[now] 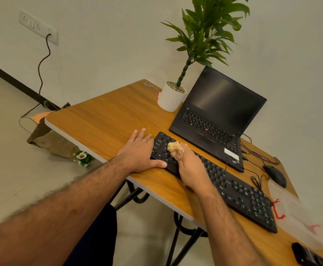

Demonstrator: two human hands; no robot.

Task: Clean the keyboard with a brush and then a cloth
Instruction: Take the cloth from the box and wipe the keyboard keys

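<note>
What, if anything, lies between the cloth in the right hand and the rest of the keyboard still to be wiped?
Nothing visible does. The right hand holds the cloth on the keyboard near its left end, where the left hand rests; the keys stretching right lie bare.
</note>
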